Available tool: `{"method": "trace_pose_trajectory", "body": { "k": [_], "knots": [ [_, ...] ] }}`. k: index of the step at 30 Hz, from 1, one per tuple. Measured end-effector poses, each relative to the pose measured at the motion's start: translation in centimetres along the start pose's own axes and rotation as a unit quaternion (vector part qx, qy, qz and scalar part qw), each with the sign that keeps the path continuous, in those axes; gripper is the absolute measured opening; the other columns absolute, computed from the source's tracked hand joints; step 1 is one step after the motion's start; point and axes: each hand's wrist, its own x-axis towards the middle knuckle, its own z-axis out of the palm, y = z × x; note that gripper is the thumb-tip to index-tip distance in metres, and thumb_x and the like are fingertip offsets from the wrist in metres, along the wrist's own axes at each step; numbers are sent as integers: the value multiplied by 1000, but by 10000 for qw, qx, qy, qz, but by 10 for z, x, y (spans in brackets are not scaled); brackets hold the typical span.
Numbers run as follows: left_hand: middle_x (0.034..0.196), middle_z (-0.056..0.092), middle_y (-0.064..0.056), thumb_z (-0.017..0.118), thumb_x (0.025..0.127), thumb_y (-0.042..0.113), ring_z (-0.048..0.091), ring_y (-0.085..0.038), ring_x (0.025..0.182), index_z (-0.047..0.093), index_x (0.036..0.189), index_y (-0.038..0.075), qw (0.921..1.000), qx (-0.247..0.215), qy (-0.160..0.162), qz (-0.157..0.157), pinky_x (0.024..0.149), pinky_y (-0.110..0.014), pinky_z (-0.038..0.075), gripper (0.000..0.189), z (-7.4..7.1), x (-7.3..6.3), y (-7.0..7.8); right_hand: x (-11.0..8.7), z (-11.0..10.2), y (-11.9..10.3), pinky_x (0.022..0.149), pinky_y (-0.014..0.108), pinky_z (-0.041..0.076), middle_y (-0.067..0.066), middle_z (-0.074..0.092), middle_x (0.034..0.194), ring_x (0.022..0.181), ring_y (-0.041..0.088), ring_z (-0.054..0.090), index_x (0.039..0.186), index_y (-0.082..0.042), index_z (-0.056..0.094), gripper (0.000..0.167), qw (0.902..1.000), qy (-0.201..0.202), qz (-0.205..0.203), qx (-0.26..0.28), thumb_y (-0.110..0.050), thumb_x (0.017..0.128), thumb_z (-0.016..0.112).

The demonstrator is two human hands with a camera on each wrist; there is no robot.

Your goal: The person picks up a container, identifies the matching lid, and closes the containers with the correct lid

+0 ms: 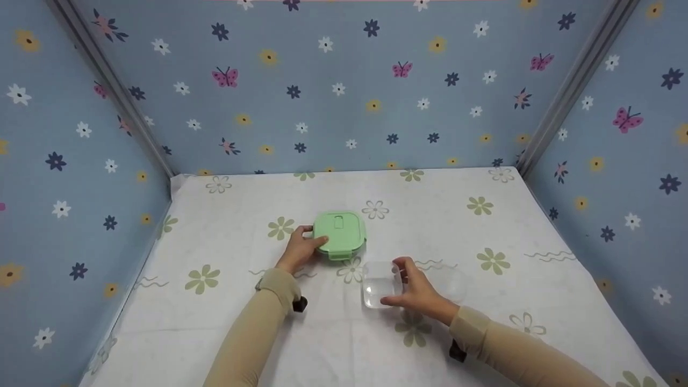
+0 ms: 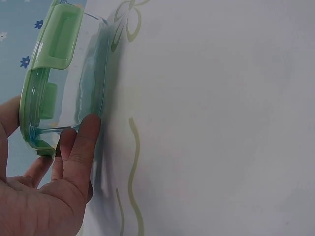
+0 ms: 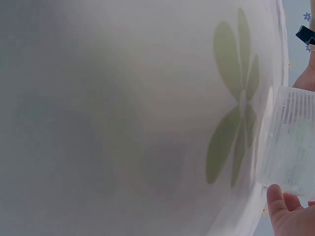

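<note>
My left hand [image 1: 301, 250] grips the near-left corner of a glass food container [image 1: 344, 231] with a light green clip lid. The thumb lies on the lid, and in the left wrist view the fingers spread along the glass side of the food container [image 2: 71, 93]. A clear plastic box [image 1: 376, 287] stands nearer and to the right. Across its right side my right hand [image 1: 422, 295] holds it between thumb and fingers. Ribbed walls of the plastic box [image 3: 290, 142] show in the right wrist view, where the hand is partly cut off.
Beside the right hand lies another clear, flat-looking plastic piece [image 1: 451, 282], faint against the white flowered cloth [image 1: 215, 333]. Blue flower-printed panels [image 1: 344, 80] enclose the back and both sides, with grey posts [image 1: 570, 86] at the rear corners.
</note>
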Motion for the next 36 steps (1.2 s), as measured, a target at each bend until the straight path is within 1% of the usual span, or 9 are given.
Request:
{"method": "trace_pose_trajectory", "body": {
  "k": [3,6,13,17,20,24,31,34,36],
  "knots": [
    [147,56,-24,73,105,29,62,-29,125,41,159,0,10000,-21,8,-13,110,-43,52,70,0,1,0,0,0,2,114,61,51,26,62,134,125,43,64,146,1,45,97,9999,-11,-115,-19,-15,70,102],
    [144,57,-25,73,104,28,64,-28,122,40,160,-1,10000,-46,5,-17,108,-44,54,71,-1,4,1,0,-1,3,114,61,50,27,61,134,125,42,63,146,3,44,97,9997,-53,-229,-8,-16,71,102],
    [134,61,-21,72,105,30,65,-24,112,40,161,2,10000,16,48,-81,102,-41,56,71,0,1,1,-1,-1,2,113,60,52,26,61,138,126,41,63,147,2,43,98,9998,-136,-160,20,-18,71,102],
    [132,61,-20,72,106,30,66,-22,108,38,163,3,9997,-214,-34,-150,97,-39,58,72,1,-1,-2,-2,0,5,114,60,51,27,61,138,127,42,63,146,2,44,97,9997,-140,-198,37,-17,71,102],
    [134,60,-20,73,106,28,67,-21,107,38,163,4,9989,-406,-57,-209,96,-39,59,71,1,-1,-3,-2,1,6,116,61,50,27,61,140,129,43,62,146,2,44,96,9996,-142,-220,55,-18,71,102],
    [140,58,-21,73,105,28,66,-24,114,39,162,4,9991,-357,-21,-247,100,-40,58,71,1,0,-1,-2,1,6,118,61,48,27,61,140,131,44,61,145,3,44,95,9994,-184,-275,70,-19,72,101],
    [155,50,-26,68,106,30,59,-33,136,36,162,-2,9998,55,-72,-155,116,-45,51,72,-1,-5,6,-2,0,6,119,61,47,27,61,140,134,44,61,145,4,43,95,9994,-211,-284,53,-18,73,101],
    [158,48,-28,66,107,34,56,-36,141,33,163,-5,9996,203,-102,-181,117,-46,50,75,-2,-9,8,-2,-1,5,117,60,49,27,62,138,131,43,62,144,4,43,95,9993,-188,-326,-31,-17,72,101],
    [159,46,-29,65,108,36,57,-37,141,32,163,-5,9994,227,-71,-248,116,-48,52,77,-3,-12,8,-1,-1,5,115,60,50,27,63,137,130,43,63,143,4,43,95,9993,-164,-329,-69,-16,72,102]
  ]
}}
